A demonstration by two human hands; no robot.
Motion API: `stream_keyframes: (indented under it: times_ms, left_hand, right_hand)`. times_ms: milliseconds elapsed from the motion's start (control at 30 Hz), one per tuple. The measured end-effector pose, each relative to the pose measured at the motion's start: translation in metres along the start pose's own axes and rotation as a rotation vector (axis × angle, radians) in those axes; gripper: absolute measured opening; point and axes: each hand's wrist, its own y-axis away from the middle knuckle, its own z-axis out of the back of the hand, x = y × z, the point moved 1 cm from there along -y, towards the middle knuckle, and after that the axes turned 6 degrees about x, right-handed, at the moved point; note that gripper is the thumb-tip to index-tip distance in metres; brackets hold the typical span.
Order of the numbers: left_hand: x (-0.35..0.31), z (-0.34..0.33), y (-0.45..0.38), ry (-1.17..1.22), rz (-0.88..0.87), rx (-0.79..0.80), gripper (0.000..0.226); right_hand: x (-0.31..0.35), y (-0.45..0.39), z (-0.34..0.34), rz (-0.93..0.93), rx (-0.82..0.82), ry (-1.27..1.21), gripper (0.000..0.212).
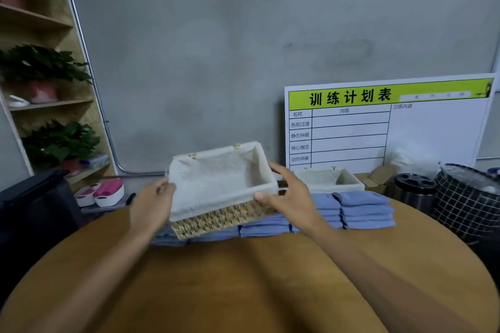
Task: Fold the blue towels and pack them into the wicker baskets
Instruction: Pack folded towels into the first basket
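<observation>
You hold a rectangular wicker basket lined with cream cloth [220, 186] between both hands, tilted so its open mouth faces you and its woven straw wall shows below the lining. It hangs clear of the round brown wooden table [243, 278], most likely so you can bring it nearer for packing. Your left hand [151, 204] grips the left end, fingers curled around the cloth-covered rim. Your right hand [286, 194] takes the right end, thumb pressed along the near rim and fingers wrapping the far side; how tightly they close there you cannot see.

Just beyond and beneath your fingers, folded blue towels [362, 209] lie in soft, squared stacks along the table's far edge, some partly hidden behind the basket. Their cotton looks limp and thick, likely to compress easily into the liner. The basket's lining is empty, so packing has not begun.

Past your right fingertips, a second, smaller cloth-lined wicker basket [328, 180] sits behind the stacks. Further right stand a dark cylindrical metal bin [414, 190] and a black grid-patterned hamper [465, 197]. A white board with a green header [389, 124] leans against the grey concrete wall. Far off your left hand, a wooden shelf of potted plants [48, 84] rises.
</observation>
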Motion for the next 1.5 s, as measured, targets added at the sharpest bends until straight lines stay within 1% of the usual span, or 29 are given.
stream_keyframes:
  times_ms: [33, 67, 133, 167, 267, 333, 367, 400, 433, 633, 733, 833, 900, 933, 1000, 1067, 1133, 1200, 1233, 1300, 1333, 1400, 1433, 1500]
  left_hand:
    - [0.002, -0.005, 0.021, 0.020, 0.007, 0.011, 0.052]
    - [0.004, -0.011, 0.043, 0.048, 0.019, 0.027, 0.045]
    - [0.010, -0.029, 0.084, 0.070, 0.026, 0.082, 0.025]
    - [0.015, -0.039, 0.100, 0.061, 0.023, 0.114, 0.022]
    - [0.028, -0.061, 0.124, 0.046, 0.037, 0.166, 0.022]
    - [0.037, -0.072, 0.129, 0.051, 0.076, 0.235, 0.016]
    - [0.044, -0.079, 0.130, 0.030, 0.096, 0.273, 0.024]
    - [0.048, -0.084, 0.132, 0.003, 0.101, 0.299, 0.034]
    - [0.052, -0.089, 0.135, -0.014, 0.101, 0.313, 0.038]
    - [0.067, -0.101, 0.134, 0.063, 0.132, 0.309, 0.037]
    - [0.071, -0.103, 0.131, 0.057, 0.106, 0.336, 0.037]
    - [0.070, -0.098, 0.129, 0.088, 0.077, 0.355, 0.032]
    - [0.072, -0.093, 0.123, 0.106, 0.086, 0.386, 0.017]
    - [0.071, -0.089, 0.118, 0.099, 0.090, 0.397, 0.014]
    - [0.070, -0.084, 0.096, 0.033, 0.056, 0.393, 0.019]
    - [0.067, -0.080, 0.063, -0.039, -0.001, 0.366, 0.020]
    - [0.060, -0.081, 0.021, -0.132, -0.108, 0.334, 0.020]
    - [0.055, -0.088, -0.028, -0.294, -0.291, 0.320, 0.021]
    - [0.054, -0.094, -0.053, -0.387, -0.373, 0.330, 0.020]
    - [0.056, -0.109, -0.102, -0.540, -0.437, 0.384, 0.020]
    - [0.058, -0.118, -0.124, -0.591, -0.442, 0.416, 0.021]
    - [0.064, -0.137, -0.162, -0.654, -0.416, 0.507, 0.024]
    - [0.070, -0.145, -0.177, -0.687, -0.389, 0.578, 0.029]
    - [0.085, -0.162, -0.199, -0.810, -0.343, 0.769, 0.044]
  right_hand:
    - [0.001, 0.023, 0.008, -0.011, -0.004, -0.003, 0.069]
    - [0.001, 0.046, 0.014, -0.024, -0.003, -0.011, 0.068]
    - [-0.005, 0.089, 0.026, -0.082, -0.003, -0.015, 0.072]
    - [-0.012, 0.108, 0.030, -0.118, -0.006, -0.020, 0.075]
    - [-0.036, 0.152, 0.037, -0.235, -0.017, -0.051, 0.079]
    - [-0.050, 0.171, 0.041, -0.282, -0.026, -0.072, 0.079]
    - [-0.057, 0.179, 0.042, -0.300, -0.026, -0.070, 0.078]
    - [-0.063, 0.185, 0.042, -0.314, -0.021, -0.063, 0.078]
    - [-0.071, 0.191, 0.041, -0.333, -0.017, -0.056, 0.079]
    - [-0.096, 0.196, 0.034, -0.371, -0.050, -0.017, 0.084]
    - [-0.101, 0.196, 0.032, -0.383, -0.008, -0.007, 0.086]
    - [-0.097, 0.200, 0.036, -0.366, 0.059, -0.033, 0.084]
    - [-0.091, 0.198, 0.043, -0.327, 0.098, -0.043, 0.074]
    - [-0.090, 0.192, 0.048, -0.305, 0.097, -0.020, 0.065]
    - [-0.088, 0.172, 0.057, -0.244, 0.029, 0.050, 0.049]
    - [-0.086, 0.139, 0.063, -0.166, -0.057, 0.099, 0.046]
    - [-0.085, 0.098, 0.061, -0.116, -0.083, 0.120, 0.038]
    - [-0.089, 0.055, 0.051, -0.102, -0.057, 0.156, 0.034]
    - [-0.092, 0.035, 0.044, -0.093, -0.036, 0.190, 0.036]
    - [-0.101, -0.001, 0.028, -0.066, 0.015, 0.259, 0.048]
    - [-0.107, -0.015, 0.019, -0.062, 0.050, 0.299, 0.053]
    - [-0.118, -0.033, 0.004, -0.055, 0.130, 0.404, 0.057]
    - [-0.122, -0.038, -0.003, -0.042, 0.165, 0.473, 0.059]
    - [-0.131, -0.037, -0.012, -0.001, 0.230, 0.626, 0.071]
